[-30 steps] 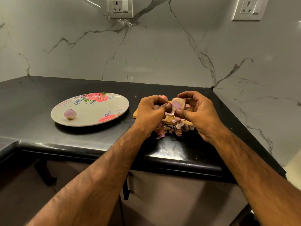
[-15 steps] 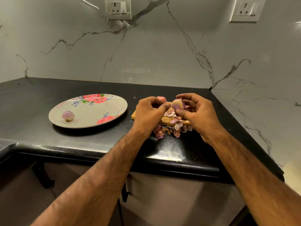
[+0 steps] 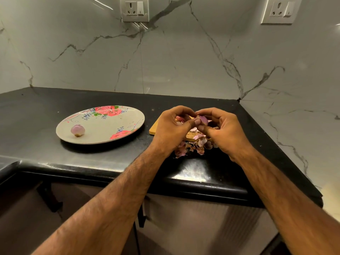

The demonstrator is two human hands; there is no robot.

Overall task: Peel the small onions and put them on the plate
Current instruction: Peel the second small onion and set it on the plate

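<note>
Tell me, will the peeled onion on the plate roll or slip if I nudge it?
Probably rolls: the onion is round and sits free on the shallow plate. Its glossy surface looks slippery, so pinch gently.

black countertop (image 3: pixel 36 115) carries a floral plate (image 3: pixel 103 122), wooden board (image 3: pixel 156 128) and onion skins (image 3: pixel 185 149).

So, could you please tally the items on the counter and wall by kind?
Plate: 1
Wooden board: 1
Small onions: 3 (plated onion; held onion pinched by left hand and right hand; half-hidden onion on the board)
Peel pile: 1
Wall sockets: 2
Total: 8
</note>
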